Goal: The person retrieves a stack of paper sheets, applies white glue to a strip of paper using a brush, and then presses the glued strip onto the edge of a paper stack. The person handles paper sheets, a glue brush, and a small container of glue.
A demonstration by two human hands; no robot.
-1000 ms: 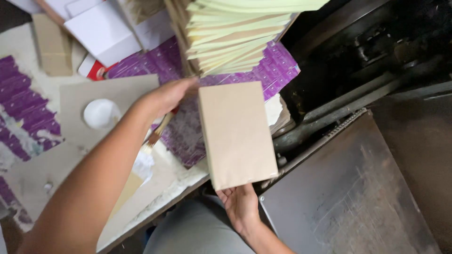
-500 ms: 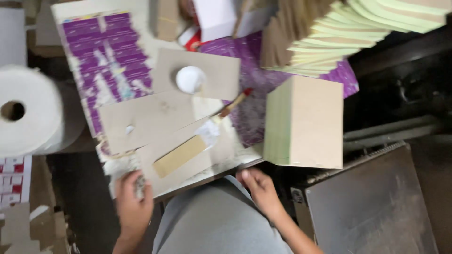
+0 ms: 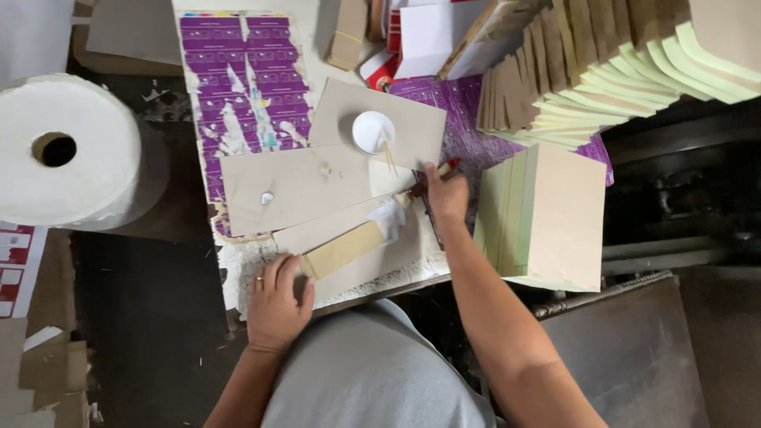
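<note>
Paper roll: big white roll lying on its side at far left, hollow core facing the camera, well apart from both hands.
Fanned stack: long slanted row of pale green pads with brown board backs, top right, leaning above the single pad.
Metal plate: dull grey sheet at lower right, under the right forearm's far side.
Worktable: white, glue-smeared top, its front edge just above the person's grey lap.
Purple sheet: printed sheet with torn white patches, flat on the worktable, partly under the boards.
Pad: thick block, pale green leaves with a brown board face, resting just right of the right hand, apart from it.
Grey boards: two or three flat cards overlapping mid-table; one carries the glue dish.
Left hand: palm down at the table's near edge, ring on one finger, fingertips pressing the near end of the strip; flat hold, not a wrapped grasp.
Right hand: fingers closed around the brush handle.
Strip: narrow tan card lying slantwise, white glue at its far end.
Glue dish: small round white dish, thin stick leaning in it.
Brush: reddish handle, mostly hidden in the right hand; bristle end toward the strip, contact unclear.
</note>
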